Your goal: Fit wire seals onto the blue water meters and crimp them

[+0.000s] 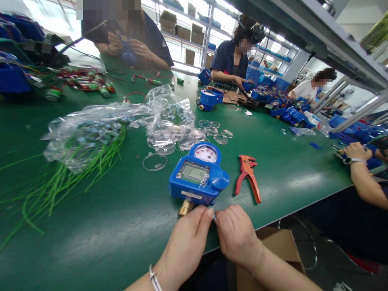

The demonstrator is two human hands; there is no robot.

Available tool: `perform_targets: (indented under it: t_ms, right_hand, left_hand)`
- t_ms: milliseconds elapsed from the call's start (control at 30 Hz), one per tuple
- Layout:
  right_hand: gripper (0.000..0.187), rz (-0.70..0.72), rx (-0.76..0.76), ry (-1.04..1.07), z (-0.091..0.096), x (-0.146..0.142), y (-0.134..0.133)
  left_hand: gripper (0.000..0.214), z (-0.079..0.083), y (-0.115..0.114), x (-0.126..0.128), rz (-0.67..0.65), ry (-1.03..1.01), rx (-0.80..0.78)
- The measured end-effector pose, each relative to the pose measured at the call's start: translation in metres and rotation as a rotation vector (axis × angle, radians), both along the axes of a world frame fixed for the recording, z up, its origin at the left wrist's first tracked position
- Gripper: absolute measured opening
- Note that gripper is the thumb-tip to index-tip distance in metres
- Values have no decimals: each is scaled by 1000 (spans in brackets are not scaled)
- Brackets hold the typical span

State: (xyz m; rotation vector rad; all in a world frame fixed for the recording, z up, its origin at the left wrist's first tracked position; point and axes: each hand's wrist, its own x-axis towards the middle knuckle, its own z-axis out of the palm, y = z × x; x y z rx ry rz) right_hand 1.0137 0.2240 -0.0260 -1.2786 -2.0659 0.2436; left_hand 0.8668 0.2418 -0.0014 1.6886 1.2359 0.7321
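Note:
A blue water meter [194,178] with a digital display and a round dial sits at the table's near edge, its brass threaded end [186,207] pointing toward me. Just in front of it, my left hand [188,238] is closed, thumb pressed against the fingers. Beside it my right hand [238,233] is curled closed, nearly touching the left. Between the fingertips shows a small pale-blue piece [215,217], mostly hidden, similar in colour to the bagged tags. Orange-red wire-stripping pliers [247,178] lie to the right of the meter.
Plastic bags [91,129] hold blue tags with green wires [69,182]. Clear round discs [163,141] lie behind the meter. Another meter [209,99] stands farther back. Co-workers sit around the green table [121,226]; one co-worker's hand [357,151] is at right. A cardboard box [279,242] stands below.

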Motion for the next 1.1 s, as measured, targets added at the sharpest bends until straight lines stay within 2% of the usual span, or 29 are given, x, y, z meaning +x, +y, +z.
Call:
perform_targets:
  t_ms: [100, 133, 200, 267, 300, 400, 467, 567, 667, 800, 867, 1000, 1100]
  right_hand:
    - [28, -13, -543, 460, 11, -10, 7]
    - [29, -10, -652, 523, 14, -13, 8]
    - [31, 10, -736, 543, 19, -16, 9]
    - [30, -3, -706, 511, 20, -15, 7]
    - [28, -20, -626, 452, 20, -13, 5]
    - [17, -52, -195, 105, 14, -6, 1]
    - [18, -46, 64, -149, 9, -3, 3]
    - [18, 7, 240, -335, 7, -1, 10]
    - [23, 66, 172, -215, 13, -1, 16]
    - [27, 55, -288, 186, 19, -7, 19]
    - [31, 53, -425, 295, 19, -9, 20]
    - [32, 32, -438, 284, 20, -6, 15]
    - [20, -135, -308, 355, 22, -4, 5]
  left_hand:
    - [34, -1, -1, 1, 31, -18, 6]
    - [34, -1, -1, 1, 50, -25, 10]
    - [35, -1, -1, 1, 93, -39, 14]
    - [35, 1, 0, 0, 118, -65, 7]
    - [35, 2, 0, 0, 126, -86, 1]
    - [36, 2, -1, 1, 143, -167, -40]
    - [38, 0, -1, 3, 160, -241, -91]
    - [42, -2, -4, 6, 212, -370, -189]
    - [43, -2, -5, 9, 266, -466, -253]
    - [42, 0, -5, 12, 280, -491, -256]
    - [41, -1, -5, 13, 280, -464, -237]
    - [42, 2, -9, 4, 208, -377, -202]
    - [43, 11, -11, -23, 100, -177, -142]
